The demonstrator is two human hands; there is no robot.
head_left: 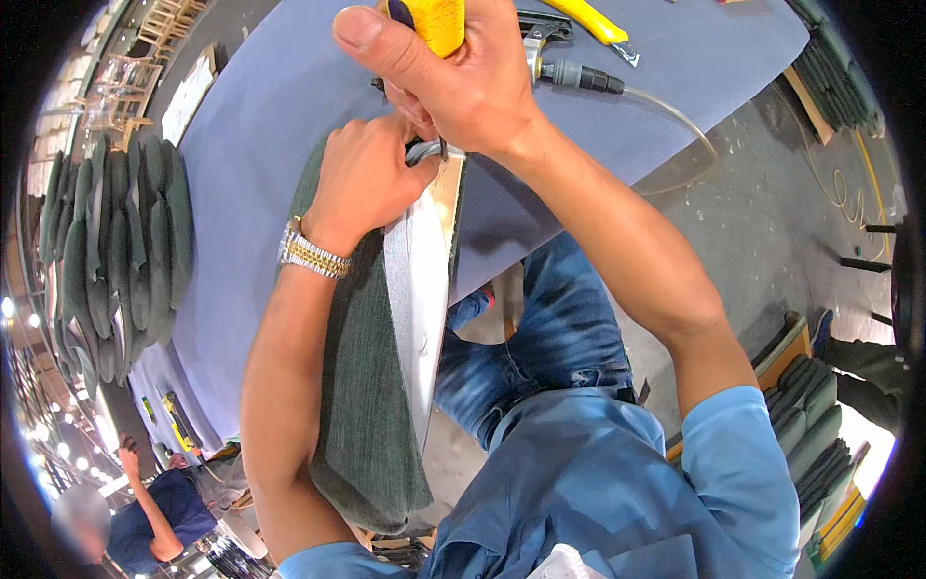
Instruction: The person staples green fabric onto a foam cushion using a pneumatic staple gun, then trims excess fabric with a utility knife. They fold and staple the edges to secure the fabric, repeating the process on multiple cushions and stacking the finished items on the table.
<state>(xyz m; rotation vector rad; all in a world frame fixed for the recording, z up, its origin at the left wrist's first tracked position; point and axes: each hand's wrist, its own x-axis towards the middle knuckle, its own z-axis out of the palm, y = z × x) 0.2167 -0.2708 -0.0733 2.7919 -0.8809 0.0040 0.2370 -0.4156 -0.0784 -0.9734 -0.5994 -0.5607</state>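
Note:
A dark green upholstered cushion (362, 386) stands on edge at the table's front, its white underside lining (417, 309) and a strip of bare wood (447, 193) facing right. My left hand (371, 179), wearing a watch, is closed over the cushion's upper end, fingers curled at the lining's edge. Just above it, my right hand (473, 82) is wrapped round a hand tool with a yellow and dark handle (439, 24), thumb pointing left. A thin metal tip (444, 150) shows below this fist, against the wood strip. Both hands touch or nearly touch; the right fingertips are partly hidden.
The blue-grey covered table (241, 174) bears an air tool with a hose fitting (579, 75) and a yellow utility knife (596, 24). Its clear hose (690, 130) hangs off the right edge. Stacked green cushions (121, 241) stand left, more (805, 415) lower right. Another person (154, 511) is at lower left.

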